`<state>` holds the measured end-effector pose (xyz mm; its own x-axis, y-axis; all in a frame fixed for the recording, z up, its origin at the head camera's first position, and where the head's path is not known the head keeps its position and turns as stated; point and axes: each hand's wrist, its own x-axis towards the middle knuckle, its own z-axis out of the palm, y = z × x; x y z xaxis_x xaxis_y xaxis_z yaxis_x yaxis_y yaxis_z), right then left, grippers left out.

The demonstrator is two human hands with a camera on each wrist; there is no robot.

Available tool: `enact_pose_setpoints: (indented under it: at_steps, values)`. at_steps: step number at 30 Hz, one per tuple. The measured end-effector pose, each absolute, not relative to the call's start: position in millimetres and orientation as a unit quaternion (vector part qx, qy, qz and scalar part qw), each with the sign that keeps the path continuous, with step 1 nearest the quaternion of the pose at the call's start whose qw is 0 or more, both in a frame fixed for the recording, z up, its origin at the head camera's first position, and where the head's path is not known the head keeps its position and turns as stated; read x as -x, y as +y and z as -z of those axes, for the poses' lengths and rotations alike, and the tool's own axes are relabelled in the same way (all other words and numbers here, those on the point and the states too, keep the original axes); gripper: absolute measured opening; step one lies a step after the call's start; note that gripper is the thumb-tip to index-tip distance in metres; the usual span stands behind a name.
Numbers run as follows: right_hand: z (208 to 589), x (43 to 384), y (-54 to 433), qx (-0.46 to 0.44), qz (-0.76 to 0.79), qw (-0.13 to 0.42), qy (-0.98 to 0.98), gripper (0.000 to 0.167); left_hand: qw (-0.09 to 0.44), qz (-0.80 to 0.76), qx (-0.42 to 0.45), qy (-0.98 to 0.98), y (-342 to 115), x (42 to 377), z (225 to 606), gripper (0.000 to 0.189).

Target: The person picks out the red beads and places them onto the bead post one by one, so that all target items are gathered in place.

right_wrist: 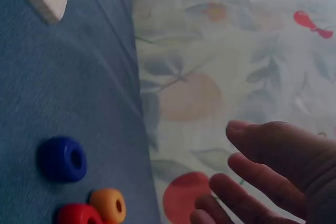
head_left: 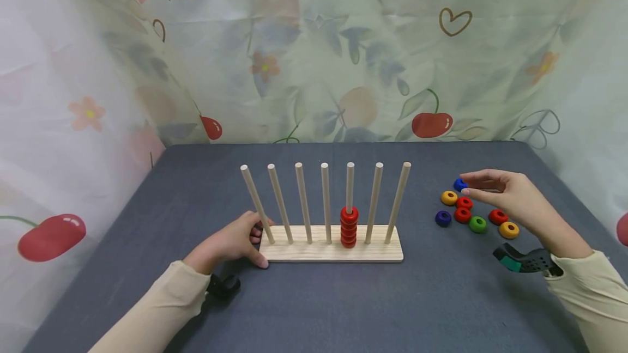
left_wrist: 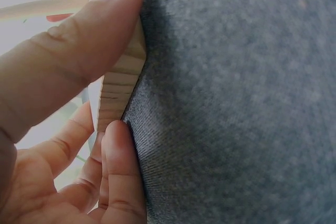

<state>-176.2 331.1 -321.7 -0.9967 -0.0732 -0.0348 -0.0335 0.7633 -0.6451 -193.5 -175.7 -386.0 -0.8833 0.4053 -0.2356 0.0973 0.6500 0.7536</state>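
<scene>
A wooden peg stand with several upright pegs stands on the dark table. Red beads are stacked on one peg right of its middle. My left hand grips the left end of the base, thumb at the front corner and fingers behind. In the left wrist view the thumb and fingers lie against the base's wooden edge. Over at the right, my right hand hovers above loose beads, fingertips close to a blue bead. No bead shows between the parted fingers in the right wrist view.
Beside the right hand lie a yellow bead, a dark blue bead, a green bead, another yellow bead and several red beads. Patterned cloth hangs behind and along both sides of the table.
</scene>
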Motion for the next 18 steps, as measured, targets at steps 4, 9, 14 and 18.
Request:
enact_pose_setpoints:
  at_steps: [4,9,14,18]
  values:
    - [332,180,340,0.04,0.335,0.055,0.94,0.053,0.195,-0.393,-0.14,0.887,-176,194,386,0.075]
    - [347,185,347,0.054,0.315,0.076,0.945,0.05,0.195,-0.394,-0.137,0.888,-175,194,386,0.075]
    - [357,188,349,0.057,0.302,0.091,0.947,0.047,0.197,-0.395,-0.137,0.887,-175,194,385,0.074]
    - [359,188,349,0.054,0.295,0.094,0.949,0.046,0.196,-0.393,-0.137,0.888,-175,193,385,0.074]
